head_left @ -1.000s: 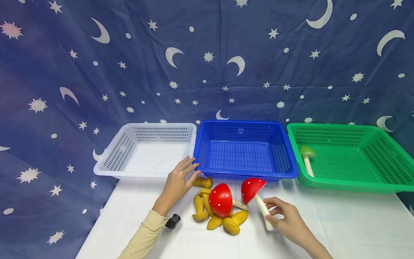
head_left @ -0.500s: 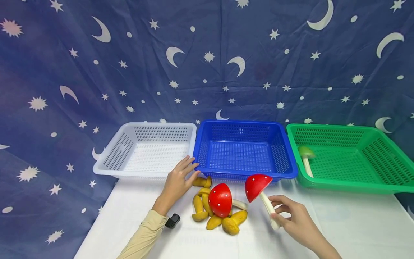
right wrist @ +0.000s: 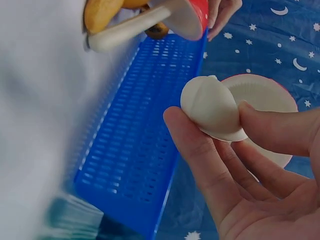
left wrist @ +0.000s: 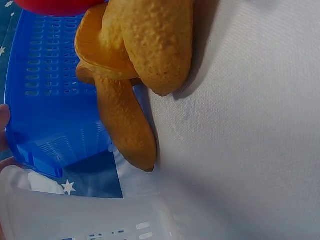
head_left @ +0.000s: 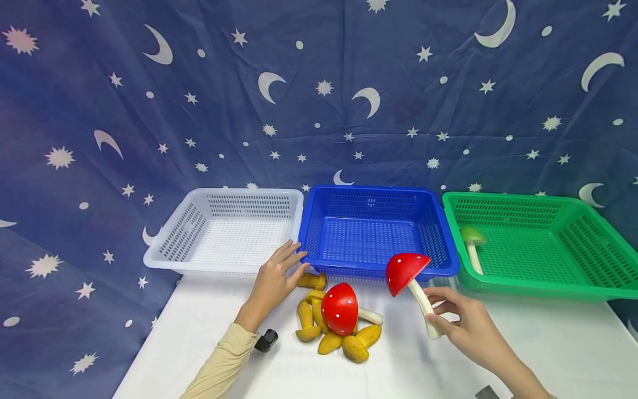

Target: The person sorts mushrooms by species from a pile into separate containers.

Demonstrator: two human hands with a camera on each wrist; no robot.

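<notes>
Domed red mushroom (head_left: pixel 407 270) higher now, right fingers (right wrist: pixel 200 156) tight round smooth stem (head_left: pixel 422 301), left fingers (head_left: pixel 282 252) loose, perhaps against blue basket (head_left: pixel 359 265).

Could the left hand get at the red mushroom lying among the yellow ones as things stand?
Probably yes: the left hand appears to hold nothing, the red mushroom lies uncovered, and only low yellow mushrooms lie between.

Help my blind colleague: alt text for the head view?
Right hand holding a red mushroom by its stem, left hand at a white basket and blue basket. Another red mushroom lies among yellow mushrooms; a green basket holds a green mushroom.
</notes>
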